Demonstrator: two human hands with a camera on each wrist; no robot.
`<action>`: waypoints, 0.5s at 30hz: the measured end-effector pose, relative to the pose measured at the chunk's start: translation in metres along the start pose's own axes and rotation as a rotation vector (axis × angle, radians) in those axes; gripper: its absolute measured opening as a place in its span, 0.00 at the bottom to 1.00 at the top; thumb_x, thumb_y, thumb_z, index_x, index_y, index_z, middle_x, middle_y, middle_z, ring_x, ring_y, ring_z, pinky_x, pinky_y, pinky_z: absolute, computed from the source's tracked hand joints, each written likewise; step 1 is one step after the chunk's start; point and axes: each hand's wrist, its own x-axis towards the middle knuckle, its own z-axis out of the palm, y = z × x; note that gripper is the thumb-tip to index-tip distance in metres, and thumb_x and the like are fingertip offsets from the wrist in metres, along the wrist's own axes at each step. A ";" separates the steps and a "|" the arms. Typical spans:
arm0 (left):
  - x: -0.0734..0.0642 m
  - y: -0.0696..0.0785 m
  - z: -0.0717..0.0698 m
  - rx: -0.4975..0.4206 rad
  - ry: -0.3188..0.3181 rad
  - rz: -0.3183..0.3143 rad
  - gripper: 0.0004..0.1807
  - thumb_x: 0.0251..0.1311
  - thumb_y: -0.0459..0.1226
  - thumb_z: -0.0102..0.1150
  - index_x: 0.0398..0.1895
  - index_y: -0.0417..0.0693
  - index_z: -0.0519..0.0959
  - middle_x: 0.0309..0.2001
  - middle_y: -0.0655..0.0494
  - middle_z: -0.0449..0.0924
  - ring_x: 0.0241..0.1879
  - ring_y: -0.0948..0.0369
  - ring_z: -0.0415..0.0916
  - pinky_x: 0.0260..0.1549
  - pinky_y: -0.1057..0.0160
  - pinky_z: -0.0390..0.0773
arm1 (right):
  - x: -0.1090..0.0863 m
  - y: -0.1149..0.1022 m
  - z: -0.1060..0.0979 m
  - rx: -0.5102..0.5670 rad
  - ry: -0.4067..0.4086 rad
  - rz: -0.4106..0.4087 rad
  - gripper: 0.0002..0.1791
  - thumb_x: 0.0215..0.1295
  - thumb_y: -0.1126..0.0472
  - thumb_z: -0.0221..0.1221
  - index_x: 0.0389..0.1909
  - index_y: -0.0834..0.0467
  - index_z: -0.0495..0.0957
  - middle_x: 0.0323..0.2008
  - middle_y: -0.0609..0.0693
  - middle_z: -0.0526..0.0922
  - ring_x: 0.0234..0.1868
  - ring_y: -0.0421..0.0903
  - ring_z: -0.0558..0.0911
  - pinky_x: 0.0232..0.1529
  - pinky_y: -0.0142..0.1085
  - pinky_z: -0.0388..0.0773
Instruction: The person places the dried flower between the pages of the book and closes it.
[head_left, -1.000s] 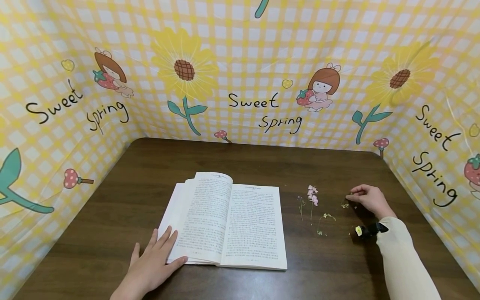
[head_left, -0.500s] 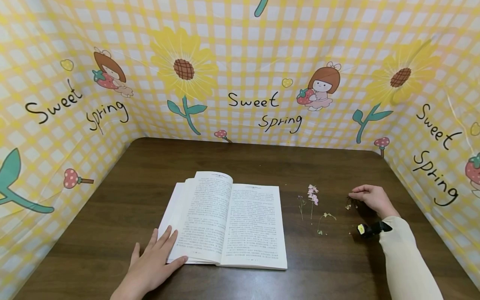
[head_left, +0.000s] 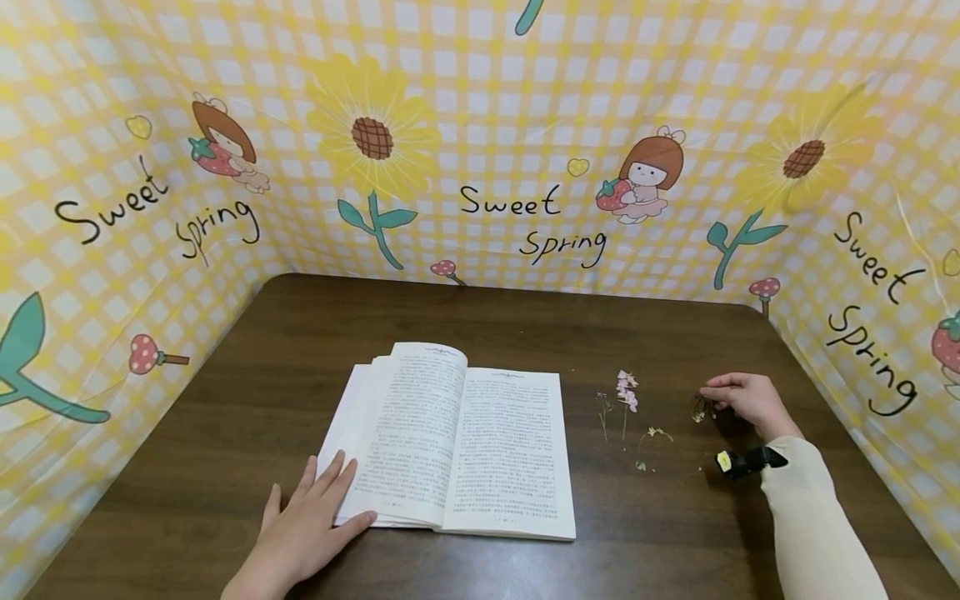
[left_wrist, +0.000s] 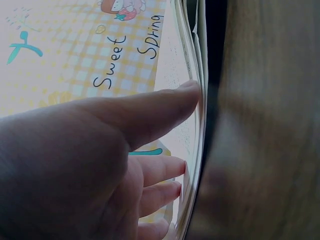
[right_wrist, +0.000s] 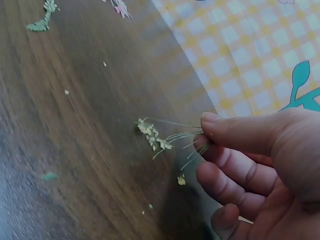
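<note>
An open book (head_left: 498, 450) with printed pages lies on the dark wooden table. My left hand (head_left: 303, 529) rests on its lower left corner, fingers spread and straight; in the left wrist view the thumb (left_wrist: 165, 107) lies along the page edges. At the right, my right hand (head_left: 750, 400) pinches a small dried flower sprig (right_wrist: 155, 136) by its thin stems, between thumb and forefinger. The sprig's pale yellowish florets hang toward the tabletop, and its stem ends are partly hidden by the fingers.
Between book and right hand lie a pink flower sprig (head_left: 627, 392), a thin purple-tipped sprig (head_left: 603, 408) and a curved greenish-yellow sprig (head_left: 654, 433). Tiny crumbs dot the table (head_left: 420, 312). A yellow checked cloth (head_left: 502, 92) stands around the back and sides.
My right hand has drawn slightly to the right and toward me, and the sprig now hangs from its fingertips. The left hand and the book stay in place.
</note>
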 end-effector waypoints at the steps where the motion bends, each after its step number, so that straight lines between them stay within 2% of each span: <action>1: 0.000 0.000 0.000 0.001 0.002 0.002 0.48 0.63 0.66 0.53 0.76 0.42 0.61 0.76 0.40 0.55 0.74 0.35 0.41 0.59 0.21 0.38 | -0.001 -0.001 0.000 0.009 -0.004 0.002 0.15 0.68 0.58 0.64 0.42 0.69 0.82 0.24 0.42 0.82 0.26 0.39 0.79 0.26 0.36 0.72; 7: 0.001 0.000 -0.001 0.002 0.003 0.008 0.48 0.63 0.65 0.53 0.76 0.43 0.62 0.75 0.40 0.55 0.74 0.35 0.41 0.59 0.21 0.37 | -0.006 -0.011 0.002 0.066 -0.018 -0.003 0.14 0.68 0.60 0.63 0.43 0.69 0.81 0.25 0.44 0.85 0.26 0.38 0.82 0.26 0.35 0.75; 15: 0.000 0.000 0.000 0.001 0.011 0.003 0.48 0.63 0.65 0.54 0.75 0.42 0.62 0.75 0.40 0.55 0.74 0.35 0.41 0.59 0.22 0.37 | -0.011 -0.034 0.013 0.156 -0.034 -0.073 0.13 0.68 0.62 0.64 0.42 0.70 0.80 0.25 0.45 0.85 0.25 0.39 0.84 0.23 0.34 0.75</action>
